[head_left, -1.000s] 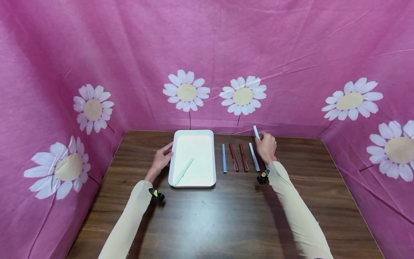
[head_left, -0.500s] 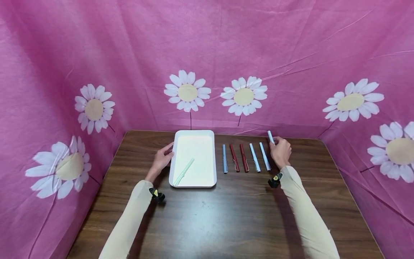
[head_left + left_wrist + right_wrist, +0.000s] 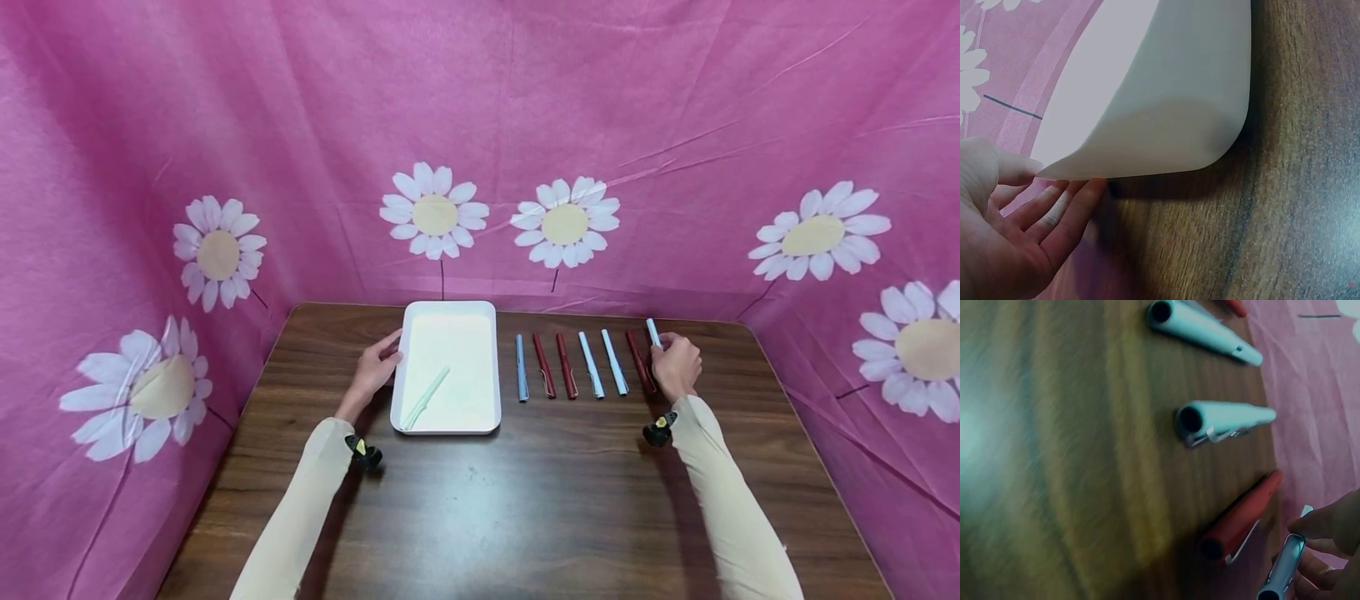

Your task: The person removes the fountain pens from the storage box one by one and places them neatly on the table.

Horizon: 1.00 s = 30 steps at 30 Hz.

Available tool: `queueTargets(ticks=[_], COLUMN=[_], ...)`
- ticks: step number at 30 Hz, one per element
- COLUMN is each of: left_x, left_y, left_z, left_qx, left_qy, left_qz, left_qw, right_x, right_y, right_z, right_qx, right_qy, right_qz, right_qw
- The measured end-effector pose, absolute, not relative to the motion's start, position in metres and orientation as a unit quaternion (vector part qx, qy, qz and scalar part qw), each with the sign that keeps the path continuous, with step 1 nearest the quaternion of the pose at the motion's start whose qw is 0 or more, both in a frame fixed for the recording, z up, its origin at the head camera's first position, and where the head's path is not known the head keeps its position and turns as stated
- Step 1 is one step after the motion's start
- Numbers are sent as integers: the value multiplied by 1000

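Observation:
My right hand (image 3: 677,363) pinches a light blue pen (image 3: 653,332), tip pointing away, at the right end of a row of pens on the brown table (image 3: 525,492). The wrist view shows that pen (image 3: 1282,570) low over the wood beside a dark red pen (image 3: 1241,515). The row holds a blue pen (image 3: 519,367), two dark red pens (image 3: 553,365), two light blue pens (image 3: 602,363) and another dark red pen (image 3: 637,360). My left hand (image 3: 377,367) rests with straight fingers (image 3: 1054,215) against the left side of a white tray (image 3: 491,367). A pale green pen (image 3: 425,397) lies in the tray.
Pink cloth with white daisies (image 3: 480,150) walls the table at the back and both sides. Bare wood stretches from the tray and pens to the near edge. Wrist cameras (image 3: 362,452) sit on both cream sleeves.
My right hand has carried the light blue pen rightward along the row and lowered it. A light blue pen and a dark red pen it covered now show. The left hand has stayed still.

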<state>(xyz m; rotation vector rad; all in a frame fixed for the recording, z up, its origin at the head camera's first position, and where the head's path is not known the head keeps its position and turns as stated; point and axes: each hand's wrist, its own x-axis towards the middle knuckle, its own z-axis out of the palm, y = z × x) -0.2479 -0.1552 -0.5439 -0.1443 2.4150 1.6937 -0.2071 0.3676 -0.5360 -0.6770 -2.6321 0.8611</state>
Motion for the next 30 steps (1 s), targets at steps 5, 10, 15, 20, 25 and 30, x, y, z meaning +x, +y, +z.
queueTargets(ticks=[5,10,15,20,25,30], left_x=[-248,-248,-247,-247,-248,-247], left_y=[-155,-155,-155,-155,-155,-156], left_z=[-544,-545,-545,-545,-546,-545], left_qx=[-48,-48,-48,-45,-42,-43], left_qy=[815,817,816,816,817,816], left_qz=[571,567,568,569,568,568], left_qw=[92,91,94,94,94,96], right_x=[-202,-201,-201,-202,-202,-203], right_y=[373,375,376,378,379,369], right_z=[-543,-548,-549,-550,-548,-541], right_qx=[-249,-250,-253,-259,-258,-237], right_qy=[-913,-914,-916,-915,-916,-921], right_qz=[299,295,290,290,289,278], right_qw=[126,120,114,108,105,138])
